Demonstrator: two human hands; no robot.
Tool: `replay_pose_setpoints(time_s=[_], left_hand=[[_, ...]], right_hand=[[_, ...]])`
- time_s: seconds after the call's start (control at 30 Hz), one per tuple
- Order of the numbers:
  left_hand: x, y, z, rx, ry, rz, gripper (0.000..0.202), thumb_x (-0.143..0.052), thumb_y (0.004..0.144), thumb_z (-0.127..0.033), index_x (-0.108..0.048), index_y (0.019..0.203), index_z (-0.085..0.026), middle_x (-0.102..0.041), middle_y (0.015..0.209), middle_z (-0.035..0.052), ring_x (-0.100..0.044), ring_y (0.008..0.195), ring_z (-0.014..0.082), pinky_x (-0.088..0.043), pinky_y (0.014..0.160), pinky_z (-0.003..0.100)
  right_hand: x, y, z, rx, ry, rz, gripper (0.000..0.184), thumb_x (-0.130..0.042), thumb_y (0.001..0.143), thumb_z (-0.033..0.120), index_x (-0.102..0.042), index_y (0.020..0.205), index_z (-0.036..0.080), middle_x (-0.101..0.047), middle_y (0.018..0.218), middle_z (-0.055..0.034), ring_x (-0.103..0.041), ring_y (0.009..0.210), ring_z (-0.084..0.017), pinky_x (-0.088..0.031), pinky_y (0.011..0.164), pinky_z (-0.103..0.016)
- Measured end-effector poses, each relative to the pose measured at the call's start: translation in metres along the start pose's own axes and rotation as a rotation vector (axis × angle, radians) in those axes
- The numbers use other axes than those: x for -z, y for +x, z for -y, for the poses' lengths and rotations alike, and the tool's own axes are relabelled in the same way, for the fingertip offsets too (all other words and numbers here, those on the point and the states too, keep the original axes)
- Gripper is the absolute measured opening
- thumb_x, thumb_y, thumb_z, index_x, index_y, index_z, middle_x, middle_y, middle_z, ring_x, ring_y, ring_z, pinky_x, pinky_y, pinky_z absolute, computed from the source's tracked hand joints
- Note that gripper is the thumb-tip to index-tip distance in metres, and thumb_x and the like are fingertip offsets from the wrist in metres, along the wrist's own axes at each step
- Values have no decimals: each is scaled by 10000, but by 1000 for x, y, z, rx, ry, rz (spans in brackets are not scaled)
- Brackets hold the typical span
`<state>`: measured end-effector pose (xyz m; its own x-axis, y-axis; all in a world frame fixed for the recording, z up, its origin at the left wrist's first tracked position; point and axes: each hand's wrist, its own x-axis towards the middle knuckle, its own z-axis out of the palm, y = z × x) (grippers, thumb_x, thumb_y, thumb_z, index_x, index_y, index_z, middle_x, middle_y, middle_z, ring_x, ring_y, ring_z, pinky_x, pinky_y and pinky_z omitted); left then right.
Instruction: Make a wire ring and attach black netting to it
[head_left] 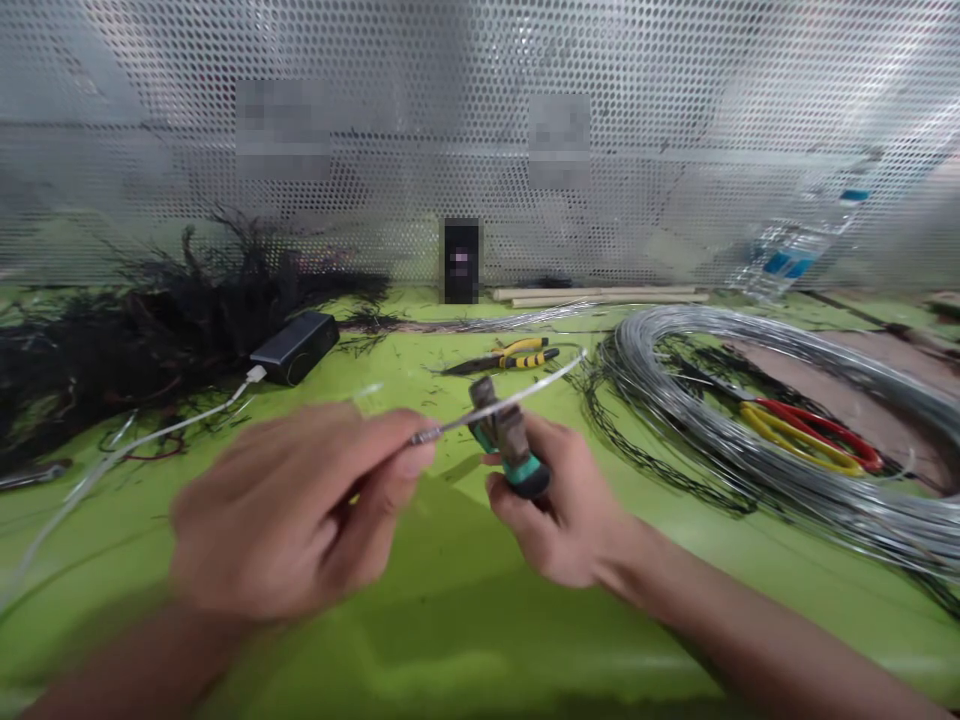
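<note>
My left hand [300,510] is closed in a pinch on one end of a short silver wire [502,400], which arcs up to the right. My right hand [555,510] is wrapped round the green handles of a pair of pliers [506,435], whose grey jaws meet the wire near its middle. Both hands hover over the green table [450,620]. The left hand is blurred by motion.
A large coil of silver wire [757,400] lies at the right with red-and-yellow cutters [806,435] inside it. Yellow-handled pliers [510,357] lie behind my hands. A black power bank [295,347] with a white cable, a tangle of black fibres [127,320], a water bottle [795,250] and a perforated metal screen stand behind.
</note>
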<state>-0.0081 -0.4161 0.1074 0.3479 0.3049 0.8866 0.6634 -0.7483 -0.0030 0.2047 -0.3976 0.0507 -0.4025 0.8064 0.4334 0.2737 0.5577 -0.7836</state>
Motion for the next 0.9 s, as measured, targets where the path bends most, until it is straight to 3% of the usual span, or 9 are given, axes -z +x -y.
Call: replay_pose_setpoints(time_s=[0.07, 0.13, 0.27, 0.33, 0.73, 0.9], left_hand=[[0, 3, 1, -156, -1, 44, 140, -610, 983, -145, -727, 909, -168, -606, 572, -19, -522, 466, 97, -446, 488, 254], [-2, 5, 2, -222, -30, 32, 114, -631, 965, -132, -717, 891, -135, -585, 563, -12, -506, 454, 98, -435, 473, 265], [-10, 1, -1, -243, -82, -49, 48, -673, 933, -106, -700, 894, -112, -563, 569, -21, -516, 488, 111, -458, 502, 281], [-11, -1, -3, -247, -98, -37, 74, -661, 944, -106, -702, 883, -114, -561, 564, -22, -518, 479, 111, -460, 498, 280], [-10, -2, -7, -267, -162, -25, 195, -592, 994, -157, -666, 815, -132, -571, 515, -7, -499, 434, 106, -477, 455, 268], [-9, -1, -10, -255, -138, 7, 168, -561, 990, -168, -659, 854, -174, -599, 494, -10, -535, 407, 126, -522, 454, 285]], right_hand=[[-3, -2, -3, 93, -65, -43, 246, -543, 718, 190, -521, 962, 211, -419, 682, 53, -433, 553, -135, -377, 465, -293], [-6, -2, -7, 147, -101, -90, 370, -542, 695, 196, -532, 1065, 195, -460, 718, 34, -482, 594, -161, -415, 488, -316], [-7, 1, -12, 315, -224, -193, 433, -533, 717, 249, -516, 1147, 200, -580, 862, -49, -613, 764, -237, -541, 583, -395], [-6, 3, -13, 371, -267, -234, 444, -531, 718, 267, -510, 1158, 215, -613, 926, -75, -646, 832, -264, -581, 633, -431], [-7, 7, -20, 471, -337, -268, 401, -516, 688, 322, -496, 1079, 238, -633, 906, -67, -668, 813, -263, -616, 669, -435], [-4, 7, -14, 448, -377, -254, 395, -517, 669, 300, -487, 1059, 239, -624, 874, -61, -655, 753, -248, -581, 599, -395]])
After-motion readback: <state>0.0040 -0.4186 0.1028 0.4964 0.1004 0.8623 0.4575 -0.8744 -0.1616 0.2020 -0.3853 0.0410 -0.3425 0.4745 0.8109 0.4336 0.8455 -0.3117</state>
